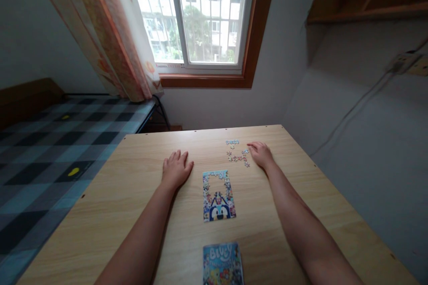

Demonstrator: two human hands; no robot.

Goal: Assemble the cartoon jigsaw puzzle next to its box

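Note:
A partly filled jigsaw puzzle (219,212) lies between my hands, with a cartoon dog's face along its bottom and a bare gap in its upper middle. Flat on the table to its upper left rests my left hand (176,169), fingers spread and holding nothing. My right hand (261,154) is at the right edge of the loose puzzle pieces (235,159), its fingers stretched leftward. Its fingertips are beside a few pieces; whether they touch one I cannot tell. A short row of pale blue pieces (232,142) lies farther back.
The puzzle box (222,263), marked "Bluey", lies at the table's near side. The wooden table (130,196) ends before a wall and window (207,18). A bed (67,142) stands at left, and a cable (347,116) hangs on the right wall.

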